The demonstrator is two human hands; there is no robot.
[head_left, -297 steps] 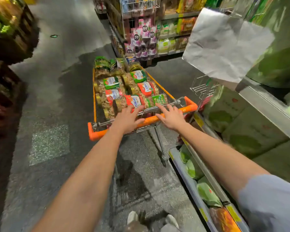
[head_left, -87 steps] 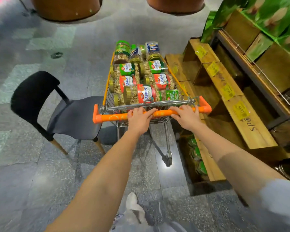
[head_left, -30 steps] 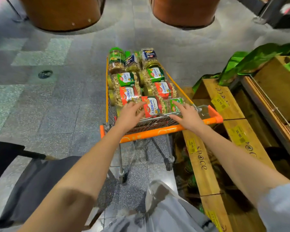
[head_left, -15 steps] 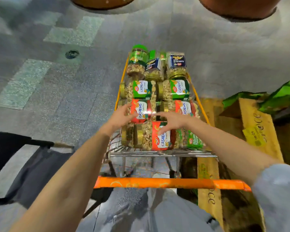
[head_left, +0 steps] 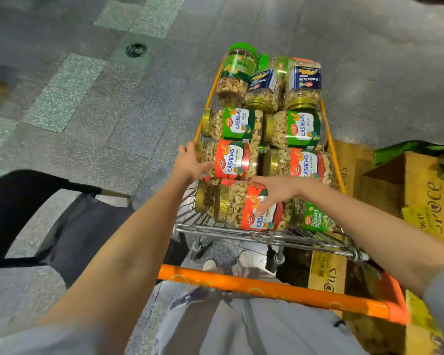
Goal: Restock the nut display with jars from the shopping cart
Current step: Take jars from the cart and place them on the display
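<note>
An orange-handled shopping cart (head_left: 267, 285) stands in front of me, filled with several nut jars lying on their sides. My left hand (head_left: 190, 162) grips the gold-lid end of a red-label cashew jar (head_left: 232, 160) in the second row, left side. My right hand (head_left: 272, 193) spans the top of the nearest red-label cashew jar (head_left: 241, 204), thumb on the far side and fingers on the near side. Green-label cashew jars (head_left: 237, 124) and blue-label jars (head_left: 305, 80) lie farther forward. A green pistachio jar (head_left: 315, 220) sits at the near right corner.
Wooden display crates (head_left: 431, 190) with yellow price tags stand right of the cart, green bags (head_left: 415, 149) behind them. A black chair (head_left: 23, 201) is close on the left. Grey tiled floor lies ahead, with a round drain cover (head_left: 136, 49).
Both hands left the cart handle and reached into the basket. My left hand now holds the second-row red jar and my right hand has settled on the nearest red jar.
</note>
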